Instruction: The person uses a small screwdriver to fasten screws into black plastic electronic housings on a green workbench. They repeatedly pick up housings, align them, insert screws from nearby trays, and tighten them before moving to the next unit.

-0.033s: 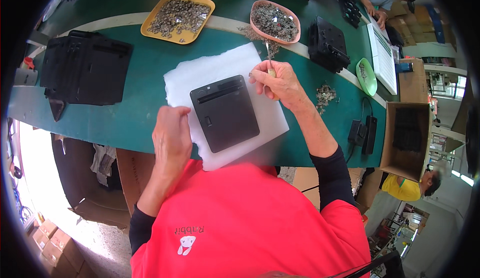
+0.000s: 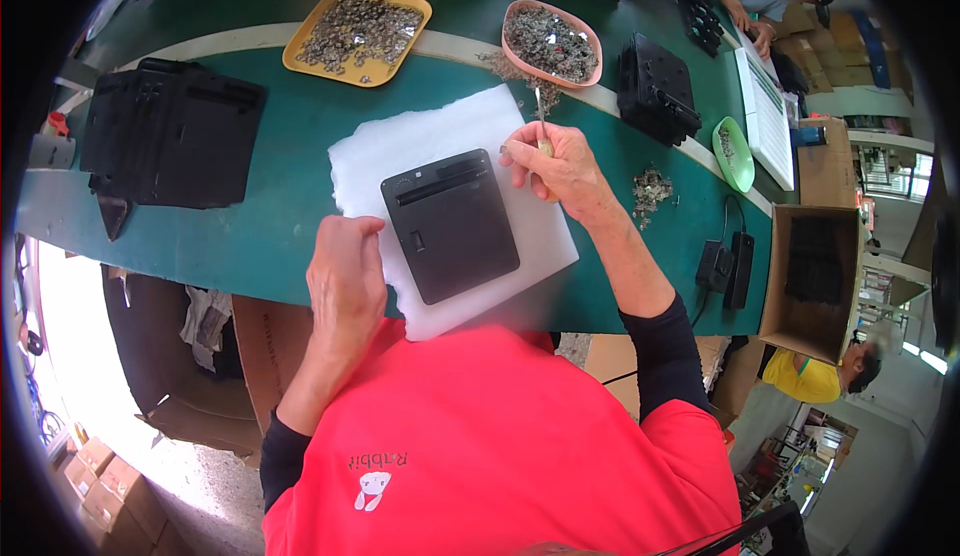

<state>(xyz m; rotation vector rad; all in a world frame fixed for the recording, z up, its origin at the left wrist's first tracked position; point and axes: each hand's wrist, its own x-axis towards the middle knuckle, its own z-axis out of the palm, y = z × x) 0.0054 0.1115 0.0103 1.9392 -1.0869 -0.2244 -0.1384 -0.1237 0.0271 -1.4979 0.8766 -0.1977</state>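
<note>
A flat black plastic panel (image 2: pixel 460 241), with a long slot near its far edge and a small rectangular opening, lies on a white foam sheet (image 2: pixel 365 151). Over the foam's right side, my right hand (image 2: pixel 562 168) is closed around a slim tool (image 2: pixel 541 108) with a pale yellowish handle and a thin metal shaft pointing away from me. A tiny piece (image 2: pixel 505 152) seems to sit at its thumb and fingertips, too small to name. My left hand (image 2: pixel 345 274) is curled closed beside the panel's left edge, its fingertips partly hidden; whatever it may hold does not show.
Small clear parts fill a yellow tray (image 2: pixel 365 81) and a pink tray (image 2: pixel 590 78); some lie loose (image 2: pixel 652 191). Black plastic pieces are stacked left (image 2: pixel 190 136) and right (image 2: pixel 655 86). A green dish (image 2: pixel 738 168), power adapter (image 2: pixel 714 264) and cardboard box (image 2: pixel 810 331) stand right. Another person's hands (image 2: pixel 762 34) are far right.
</note>
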